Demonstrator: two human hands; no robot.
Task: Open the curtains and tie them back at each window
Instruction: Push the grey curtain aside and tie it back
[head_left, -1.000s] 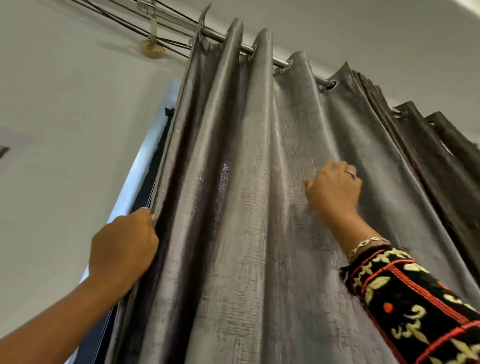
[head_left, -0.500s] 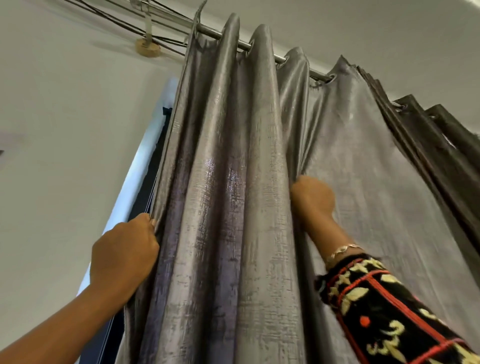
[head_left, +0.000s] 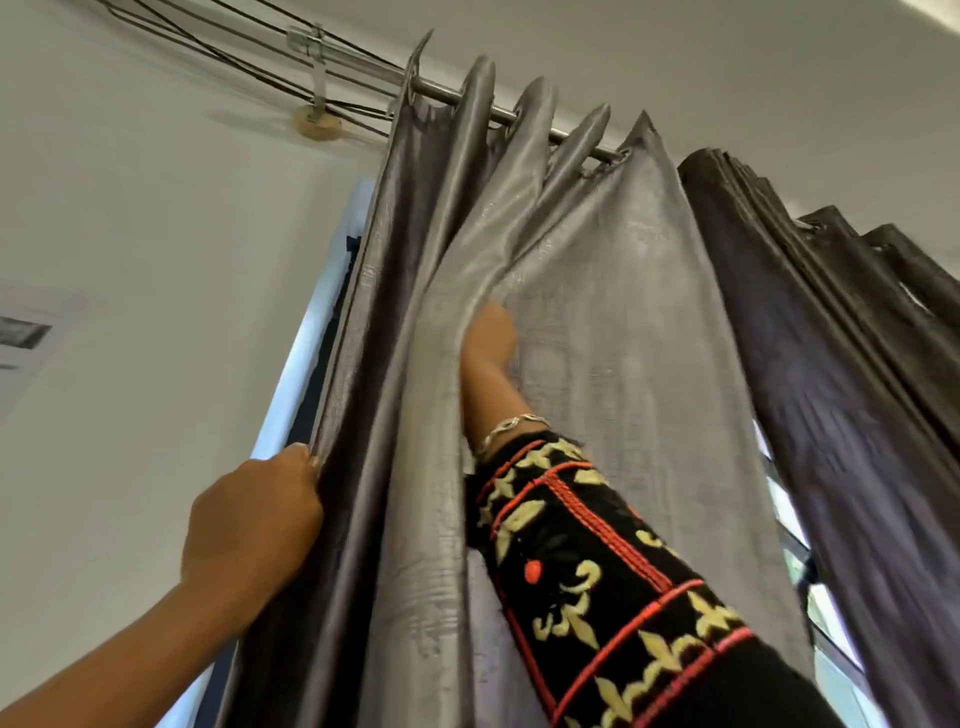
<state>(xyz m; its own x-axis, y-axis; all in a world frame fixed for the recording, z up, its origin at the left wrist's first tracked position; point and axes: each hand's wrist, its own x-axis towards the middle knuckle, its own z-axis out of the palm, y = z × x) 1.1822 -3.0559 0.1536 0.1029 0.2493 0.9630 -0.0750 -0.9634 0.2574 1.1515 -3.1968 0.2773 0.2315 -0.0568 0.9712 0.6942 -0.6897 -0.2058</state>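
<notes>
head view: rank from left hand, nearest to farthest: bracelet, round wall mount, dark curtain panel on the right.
From the left hand:
1. Bracelet, on the right wrist, to its right and slightly higher.
2. Round wall mount, high on the wall above it.
3. Dark curtain panel, far right, beyond the grey curtain.

Left hand (head_left: 254, 519) at curtain (head_left: 597, 312) edge, right hand (head_left: 491, 332) btwn folds, rod (head_left: 457, 98) above

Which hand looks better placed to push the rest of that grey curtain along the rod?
Probably the right hand: it sits among the grey curtain's loose folds. The left hand only pins the curtain's outer edge.
</notes>
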